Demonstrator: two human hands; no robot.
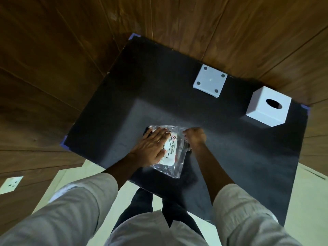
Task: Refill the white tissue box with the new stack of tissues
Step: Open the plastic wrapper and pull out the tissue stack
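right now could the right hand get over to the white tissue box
Probably yes: the right hand is pinching the tissue packet, and only bare black mat lies between it and the white tissue box.

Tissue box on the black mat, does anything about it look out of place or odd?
Yes: the tissue box is in two parts. Its white cover stands at the mat's far right, while the base plate lies apart to its left, showing four round pads. It looks opened for refilling, not damaged.
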